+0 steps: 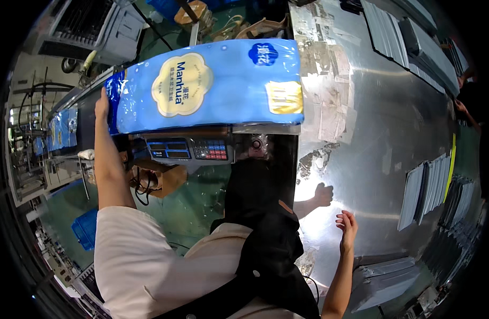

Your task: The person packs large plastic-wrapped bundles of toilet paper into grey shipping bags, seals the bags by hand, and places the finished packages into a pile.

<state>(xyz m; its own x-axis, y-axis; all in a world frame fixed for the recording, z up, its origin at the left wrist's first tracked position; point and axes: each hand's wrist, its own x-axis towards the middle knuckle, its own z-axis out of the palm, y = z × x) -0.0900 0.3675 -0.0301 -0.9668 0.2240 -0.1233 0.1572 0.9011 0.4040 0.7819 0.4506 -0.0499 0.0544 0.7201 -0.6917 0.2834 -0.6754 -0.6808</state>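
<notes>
A long blue plastic-wrapped pack of toilet paper [228,101] lies crosswise in front of me, over a weighing scale [188,149] whose display and keypad stick out on the near side. My left hand [101,108] grips the pack's dark-blue left end; some of its fingers are hidden behind the wrap. Off to the lower right, my right hand [348,227] hovers over the shiny metal table [372,154] with nothing in it, its fingers loosely curled and apart. A dark hand-shaped shadow or reflection shows on the metal beside it.
Stacks of flat grey sheets [428,181] stand along the table's right side, with another stack [385,282] at the lower right. Another person's hand [461,106] shows at the far right. Blue packs [62,129] sit on the machine line at left. A brown paper bag [167,178] and blue crate [85,228] lie below.
</notes>
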